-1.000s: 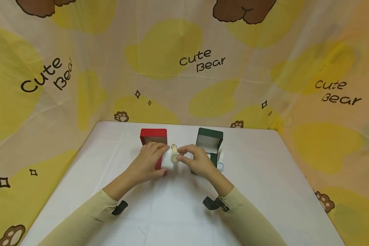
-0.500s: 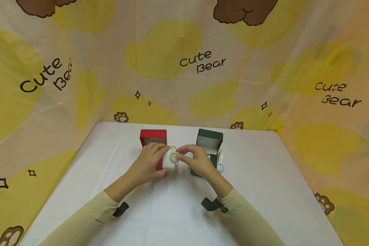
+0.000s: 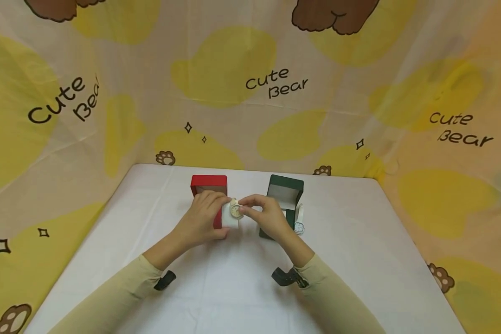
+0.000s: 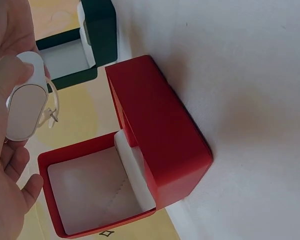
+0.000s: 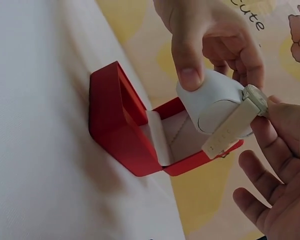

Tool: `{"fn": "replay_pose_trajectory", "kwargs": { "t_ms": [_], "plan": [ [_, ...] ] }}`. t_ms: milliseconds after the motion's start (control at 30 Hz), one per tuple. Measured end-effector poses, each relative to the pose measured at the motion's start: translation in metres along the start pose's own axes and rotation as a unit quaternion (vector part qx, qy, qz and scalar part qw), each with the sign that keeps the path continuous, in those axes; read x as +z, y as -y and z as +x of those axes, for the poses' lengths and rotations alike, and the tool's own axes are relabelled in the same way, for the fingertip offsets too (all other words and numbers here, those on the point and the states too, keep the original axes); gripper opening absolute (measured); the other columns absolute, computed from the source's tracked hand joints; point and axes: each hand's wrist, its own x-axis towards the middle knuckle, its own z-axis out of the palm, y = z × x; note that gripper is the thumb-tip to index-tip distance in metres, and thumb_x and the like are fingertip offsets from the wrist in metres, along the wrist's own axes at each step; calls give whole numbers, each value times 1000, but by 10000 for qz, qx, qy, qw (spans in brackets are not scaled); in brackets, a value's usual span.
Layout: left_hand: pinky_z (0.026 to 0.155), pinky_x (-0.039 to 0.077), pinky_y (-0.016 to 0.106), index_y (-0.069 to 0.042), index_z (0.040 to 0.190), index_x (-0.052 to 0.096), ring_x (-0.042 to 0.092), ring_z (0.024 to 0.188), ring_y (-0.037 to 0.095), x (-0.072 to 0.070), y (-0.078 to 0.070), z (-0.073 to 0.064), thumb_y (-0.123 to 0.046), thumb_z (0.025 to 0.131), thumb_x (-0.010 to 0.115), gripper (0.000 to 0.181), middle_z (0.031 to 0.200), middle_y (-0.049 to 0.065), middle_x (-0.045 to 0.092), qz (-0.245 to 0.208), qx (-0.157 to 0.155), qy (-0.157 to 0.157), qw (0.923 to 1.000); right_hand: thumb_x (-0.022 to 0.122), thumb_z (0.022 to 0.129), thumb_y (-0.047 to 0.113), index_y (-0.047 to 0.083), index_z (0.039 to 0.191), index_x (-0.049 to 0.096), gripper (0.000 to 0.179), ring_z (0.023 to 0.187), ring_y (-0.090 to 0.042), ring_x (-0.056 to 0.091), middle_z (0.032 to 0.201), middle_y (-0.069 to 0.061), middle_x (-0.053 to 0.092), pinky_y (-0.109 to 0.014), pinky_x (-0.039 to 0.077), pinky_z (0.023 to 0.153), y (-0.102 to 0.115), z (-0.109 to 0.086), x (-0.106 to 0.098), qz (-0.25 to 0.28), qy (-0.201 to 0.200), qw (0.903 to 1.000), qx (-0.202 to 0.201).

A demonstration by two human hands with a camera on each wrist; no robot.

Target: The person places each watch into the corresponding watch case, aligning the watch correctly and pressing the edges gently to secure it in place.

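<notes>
My left hand [image 3: 200, 218] grips a white watch cushion [image 5: 212, 97], thumb on one side and fingers on the other, above the open red watch box [image 5: 110, 115]. Between thumb and forefinger, my right hand [image 5: 285, 155] pinches a cream wristwatch [image 5: 235, 125] by its case. The strap hangs across the cushion's oval end, and the buckle end shows loose in the left wrist view. The round dial [image 3: 235, 211] faces up in the head view. Inside the red box, the pale lining [image 4: 90, 185] shows, with no cushion in it.
An open green watch box [image 3: 285, 185] stands to the right, partly behind my right hand. A second white watch [image 3: 299, 225] lies along its right side. Both boxes rest on a white-covered table [image 3: 234, 287], with a yellow patterned cloth [image 3: 217, 69] behind.
The cream watch has shifted slightly left and tilted, overlapping the cushion more. The cushion has edged a little to the right. Both hands keep their hold.
</notes>
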Motion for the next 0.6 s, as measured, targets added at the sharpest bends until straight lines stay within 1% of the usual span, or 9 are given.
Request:
{"fn": "replay_pose_trajectory", "kwargs": {
  "t_ms": [100, 167, 267, 367, 467, 600],
  "plan": [
    [97, 37, 45, -9, 124, 55, 47, 113, 22, -1, 2, 4, -42, 62, 85, 76, 118, 5, 57, -14, -142, 122, 9998, 72, 84, 39, 28, 99, 72, 19, 101, -10, 61, 95, 12, 71, -38, 50, 85, -2, 1, -1, -54, -26, 10000, -66],
    [98, 37, 45, -10, 123, 55, 46, 114, 21, -1, 2, 4, -42, 62, 85, 75, 118, 4, 56, -65, -223, 144, 9996, 73, 83, 41, 29, 100, 71, 21, 104, -10, 60, 97, 13, 70, -41, 48, 90, -4, 0, -1, -130, -7, 9999, -79],
    [98, 37, 47, -10, 121, 55, 47, 113, 21, -3, 2, 6, -40, 61, 86, 74, 118, 4, 56, -163, -257, 82, 9995, 75, 80, 42, 28, 100, 71, 24, 109, -9, 58, 101, 14, 69, -45, 44, 98, -6, -2, -1, -291, 21, 9995, -146],
    [96, 38, 46, -11, 122, 55, 47, 113, 21, -5, 3, 8, -38, 61, 86, 73, 119, 4, 55, -161, -261, 16, 9995, 80, 76, 38, 26, 101, 71, 28, 111, -10, 57, 106, 14, 67, -47, 42, 101, -8, -4, 0, -490, 30, 9979, -423],
    [93, 38, 44, -11, 122, 54, 46, 112, 21, -6, 4, 10, -38, 62, 86, 74, 120, 4, 55, -156, -319, -4, 9994, 82, 74, 34, 24, 102, 70, 32, 110, -9, 57, 107, 12, 66, -42, 44, 100, -10, -5, 1, -717, -15, 9943, -789],
    [94, 39, 45, -11, 123, 53, 46, 113, 22, -5, 3, 11, -38, 62, 86, 75, 121, 4, 55, -169, -393, 45, 9991, 83, 73, 31, 21, 102, 69, 34, 108, -7, 56, 108, 11, 66, -37, 46, 98, -14, -8, 2, -943, -184, 9880, -1207]
  ]
}}
